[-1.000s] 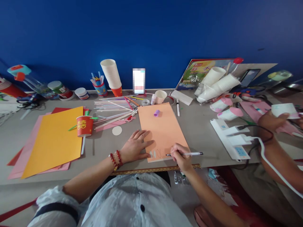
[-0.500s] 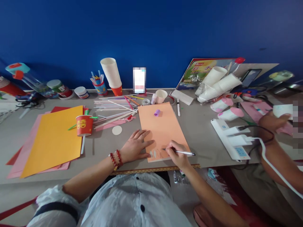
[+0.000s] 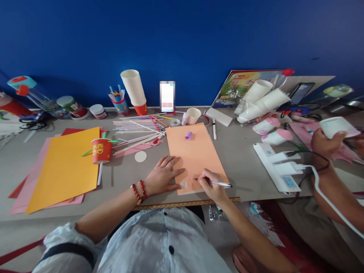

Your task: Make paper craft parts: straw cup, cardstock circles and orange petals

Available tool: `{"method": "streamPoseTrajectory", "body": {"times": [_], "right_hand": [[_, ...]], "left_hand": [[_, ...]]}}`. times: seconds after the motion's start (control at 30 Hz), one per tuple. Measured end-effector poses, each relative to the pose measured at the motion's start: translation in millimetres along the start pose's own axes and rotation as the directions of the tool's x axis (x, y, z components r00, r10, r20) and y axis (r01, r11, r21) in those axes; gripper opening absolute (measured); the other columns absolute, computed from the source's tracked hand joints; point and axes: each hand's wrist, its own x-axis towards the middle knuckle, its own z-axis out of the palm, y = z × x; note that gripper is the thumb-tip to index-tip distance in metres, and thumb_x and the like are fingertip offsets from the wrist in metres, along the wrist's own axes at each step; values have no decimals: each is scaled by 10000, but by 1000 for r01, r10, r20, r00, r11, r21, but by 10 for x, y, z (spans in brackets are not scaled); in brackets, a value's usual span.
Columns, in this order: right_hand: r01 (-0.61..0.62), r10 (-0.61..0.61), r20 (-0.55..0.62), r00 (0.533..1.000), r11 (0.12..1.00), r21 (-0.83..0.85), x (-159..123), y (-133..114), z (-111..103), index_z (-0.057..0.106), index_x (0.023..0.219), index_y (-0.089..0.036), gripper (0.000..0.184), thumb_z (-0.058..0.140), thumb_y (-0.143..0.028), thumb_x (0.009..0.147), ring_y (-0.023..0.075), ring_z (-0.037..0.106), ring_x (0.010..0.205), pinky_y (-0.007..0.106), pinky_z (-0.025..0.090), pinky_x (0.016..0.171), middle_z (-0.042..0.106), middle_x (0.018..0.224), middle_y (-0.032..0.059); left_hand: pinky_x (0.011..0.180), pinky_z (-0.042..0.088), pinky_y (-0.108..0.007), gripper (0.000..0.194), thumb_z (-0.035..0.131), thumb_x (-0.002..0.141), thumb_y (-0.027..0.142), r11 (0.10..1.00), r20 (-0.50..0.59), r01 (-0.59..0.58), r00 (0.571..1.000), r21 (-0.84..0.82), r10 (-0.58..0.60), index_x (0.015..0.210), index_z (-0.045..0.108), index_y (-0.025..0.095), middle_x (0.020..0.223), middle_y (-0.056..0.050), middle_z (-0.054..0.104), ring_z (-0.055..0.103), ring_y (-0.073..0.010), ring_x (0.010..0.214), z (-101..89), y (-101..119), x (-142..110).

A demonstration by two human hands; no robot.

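Observation:
A sheet of orange paper (image 3: 193, 151) lies at the table's front edge. My left hand (image 3: 163, 175) rests flat on its lower left side, fingers spread. In my right hand (image 3: 212, 185) is a pen (image 3: 223, 184), its tip on the lower part of the sheet. Beside the tip are small drawn ovals (image 3: 192, 184), with leaf-shaped cutouts or marks left of them. A purple curl of paper or cap (image 3: 188, 135) sits near the sheet's top. Left of the sheet lies a white paper disc (image 3: 140, 156).
Yellow paper (image 3: 65, 167) and a red cup (image 3: 101, 150) with straws are at left. Loose straws (image 3: 136, 125) lie behind. A power strip (image 3: 275, 167) with cables stands at right, near a co-worker's hand (image 3: 327, 144) holding a white cup (image 3: 337, 127).
My right hand and pen have shifted very slightly left. My left hand has stayed put. The co-worker's white cup has moved left and is tilted differently.

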Motion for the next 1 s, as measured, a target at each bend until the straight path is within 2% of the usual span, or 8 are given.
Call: {"method": "streamPoseTrajectory", "body": {"times": [0.23,0.5,1.0], "right_hand": [[-42,44,-41,998,997,63,-7,1,0,439,615,-226,206,475,-160,805,116,412,469,244,305,490,455,509,-48],[-29,30,-23,999,999,33,-2,12,6,415,619,-226,210,478,-158,808,115,403,475,244,300,496,437,511,-50],[-16,16,0,1000,1000,-5,-1,24,6,424,625,-228,205,471,-158,812,118,412,478,243,305,499,434,517,-50]], "left_hand": [[1165,253,-584,633,578,853,644,1000,-10,-6,1000,-9,6,1387,546,306,1563,-133,339,324,-368,1418,-10,6,-2],[1168,247,-580,647,547,857,670,1000,5,-4,1000,-5,4,1393,537,307,1568,-132,327,315,-360,1423,-13,4,-1],[1164,261,-584,629,587,848,642,1000,-7,-1,1000,-13,1,1376,557,301,1562,-134,345,333,-365,1414,-16,10,2]]}}
